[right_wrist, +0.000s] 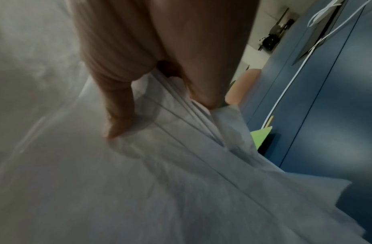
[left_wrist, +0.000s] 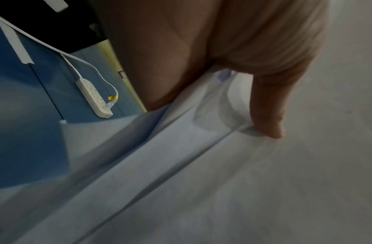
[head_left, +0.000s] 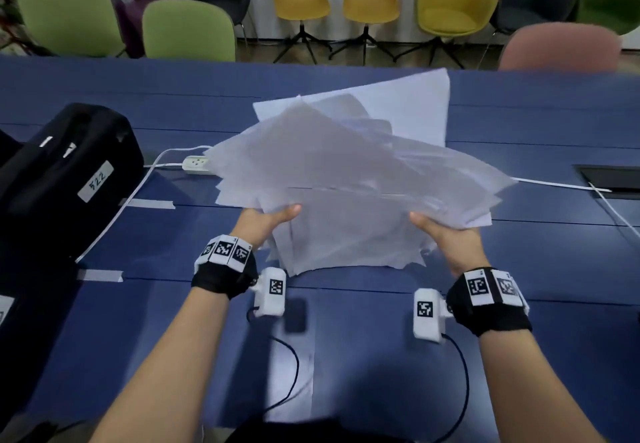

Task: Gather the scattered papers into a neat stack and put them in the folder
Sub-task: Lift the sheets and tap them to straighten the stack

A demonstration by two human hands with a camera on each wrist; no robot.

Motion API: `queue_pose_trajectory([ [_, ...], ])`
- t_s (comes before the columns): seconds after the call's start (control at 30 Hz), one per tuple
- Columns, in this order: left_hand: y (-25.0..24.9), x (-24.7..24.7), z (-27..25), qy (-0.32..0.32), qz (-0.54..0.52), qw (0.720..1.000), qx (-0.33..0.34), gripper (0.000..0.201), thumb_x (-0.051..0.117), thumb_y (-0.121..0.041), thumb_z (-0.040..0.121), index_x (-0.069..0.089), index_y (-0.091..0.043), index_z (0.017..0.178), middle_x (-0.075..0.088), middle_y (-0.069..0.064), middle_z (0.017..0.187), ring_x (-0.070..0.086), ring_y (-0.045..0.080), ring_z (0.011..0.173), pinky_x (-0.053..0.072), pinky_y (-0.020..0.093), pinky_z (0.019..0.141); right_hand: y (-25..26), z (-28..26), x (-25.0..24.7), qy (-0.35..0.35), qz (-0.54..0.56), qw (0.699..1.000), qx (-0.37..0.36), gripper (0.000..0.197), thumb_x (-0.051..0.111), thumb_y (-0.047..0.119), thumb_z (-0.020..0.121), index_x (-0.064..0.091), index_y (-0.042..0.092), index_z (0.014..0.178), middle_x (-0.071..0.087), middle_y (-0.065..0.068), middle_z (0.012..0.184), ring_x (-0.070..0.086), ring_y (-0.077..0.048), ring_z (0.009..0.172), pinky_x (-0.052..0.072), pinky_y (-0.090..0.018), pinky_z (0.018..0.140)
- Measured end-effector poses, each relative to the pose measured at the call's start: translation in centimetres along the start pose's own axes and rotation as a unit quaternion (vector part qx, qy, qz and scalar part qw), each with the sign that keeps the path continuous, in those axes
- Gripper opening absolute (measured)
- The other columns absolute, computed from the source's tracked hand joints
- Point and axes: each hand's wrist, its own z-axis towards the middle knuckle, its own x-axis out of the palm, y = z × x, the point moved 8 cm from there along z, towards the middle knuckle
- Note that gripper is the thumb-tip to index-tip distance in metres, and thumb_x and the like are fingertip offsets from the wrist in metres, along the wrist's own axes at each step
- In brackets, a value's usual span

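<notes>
A loose, fanned bundle of white papers (head_left: 346,179) is lifted above the blue table (head_left: 519,269), its sheets skewed at different angles. My left hand (head_left: 273,221) grips its near left edge, thumb on top and fingers hidden beneath. My right hand (head_left: 440,231) grips the near right edge the same way. In the left wrist view the thumb presses down on the papers (left_wrist: 222,165). In the right wrist view the papers (right_wrist: 159,181) sit pinched between thumb and fingers, and a green corner (right_wrist: 261,137), perhaps the folder, peeks out behind them.
A black bag (head_left: 65,172) with a label sits at the left. A white power strip (head_left: 197,164) and its cable (head_left: 114,214) lie behind the papers' left side. A recessed cable box (head_left: 613,179) is at the right. Coloured chairs (head_left: 188,28) line the table's far edge.
</notes>
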Motion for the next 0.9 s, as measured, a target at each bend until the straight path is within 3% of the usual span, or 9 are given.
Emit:
queue_pose_trajectory([
  [0.07,-0.3,-0.3,0.4,-0.016,-0.004,1.000,-0.006,0.031,0.073,-0.032,0.080,0.050,-0.016,0.067,0.043,0.000,0.059,0.043,0.019,0.060,0.031,0.019,0.047,0.5,0.2,0.1,0.006,-0.001,1.000,-0.002,0.040,0.076,0.003,0.075,0.064,-0.002,0.113,0.068,-0.004,0.094,0.064,0.010,0.058,0.047,-0.003,0.052],
  [0.17,-0.8,0.0,0.8,-0.016,0.013,1.000,-0.008,0.042,0.072,-0.037,0.080,0.044,-0.012,0.063,0.040,0.001,0.062,0.043,0.019,0.062,0.035,0.018,0.051,0.7,0.6,0.0,0.003,0.013,1.000,-0.010,0.044,0.075,0.004,0.076,0.061,-0.002,0.118,0.068,-0.009,0.108,0.066,0.009,0.064,0.049,-0.005,0.058],
  [0.37,-1.4,1.3,1.0,-0.021,0.030,0.999,0.007,0.062,0.062,-0.042,0.088,0.056,0.009,0.122,0.055,0.025,0.132,0.053,0.038,0.122,0.041,0.041,0.103,1.3,1.1,1.0,0.058,0.081,0.995,-0.007,0.053,0.071,0.003,0.073,0.054,0.000,0.124,0.074,0.005,0.086,0.071,-0.007,0.075,0.056,-0.021,0.060],
  [0.5,-1.6,1.3,0.7,-0.011,0.016,1.000,-0.013,0.076,0.067,-0.045,0.082,0.049,0.015,0.124,0.057,0.029,0.126,0.057,0.040,0.114,0.045,0.040,0.095,0.8,1.4,0.3,0.071,0.162,0.984,0.020,0.064,0.073,0.006,0.065,0.052,0.004,0.126,0.074,0.002,0.098,0.071,-0.014,0.090,0.058,-0.029,0.067],
  [0.63,-1.4,0.7,0.8,-0.019,-0.002,1.000,-0.025,0.034,0.076,-0.035,0.077,0.051,-0.013,0.068,0.045,-0.001,0.052,0.039,0.018,0.052,0.031,0.025,0.048,0.3,1.5,-0.1,0.098,0.124,0.986,0.044,0.076,0.087,0.025,0.058,0.057,0.004,0.125,0.064,-0.013,0.123,0.062,-0.026,0.113,0.050,-0.043,0.098],
  [0.7,-1.4,0.6,0.5,-0.015,0.018,0.999,-0.035,0.041,0.075,-0.039,0.077,0.045,-0.013,0.065,0.039,0.001,0.057,0.039,0.021,0.058,0.031,0.027,0.050,0.1,1.5,0.0,0.088,0.059,0.993,0.045,0.066,0.091,0.028,0.049,0.066,0.007,0.107,0.070,-0.011,0.111,0.070,-0.016,0.094,0.053,-0.035,0.093],
  [0.77,-1.8,1.1,0.3,-0.005,0.040,0.999,-0.027,0.039,0.070,-0.045,0.080,0.056,-0.008,0.079,0.049,0.006,0.071,0.048,0.024,0.073,0.044,0.034,0.064,0.0,1.9,-0.3,0.042,0.023,0.998,0.040,0.041,0.081,0.017,0.069,0.066,0.004,0.106,0.069,-0.012,0.109,0.070,-0.004,0.070,0.057,-0.016,0.070],
  [0.83,-2.3,1.7,0.4,0.002,0.050,0.999,-0.016,0.045,0.061,-0.052,0.085,0.060,-0.008,0.091,0.056,0.014,0.091,0.056,0.026,0.076,0.047,0.035,0.077,0.1,2.3,-0.3,-0.017,0.006,1.000,0.017,0.045,0.074,0.015,0.080,0.059,-0.001,0.120,0.065,-0.011,0.114,0.066,-0.004,0.073,0.050,-0.005,0.056],
  [0.9,-3.2,2.5,0.0,-0.001,0.078,0.997,-0.009,0.039,0.048,-0.060,0.088,0.056,-0.023,0.085,0.053,0.016,0.092,0.054,0.026,0.075,0.041,0.029,0.072,0.9,2.4,0.6,-0.056,0.018,0.998,-0.012,0.051,0.072,0.014,0.082,0.050,0.001,0.126,0.062,-0.008,0.117,0.062,-0.013,0.088,0.052,-0.007,0.066],
])
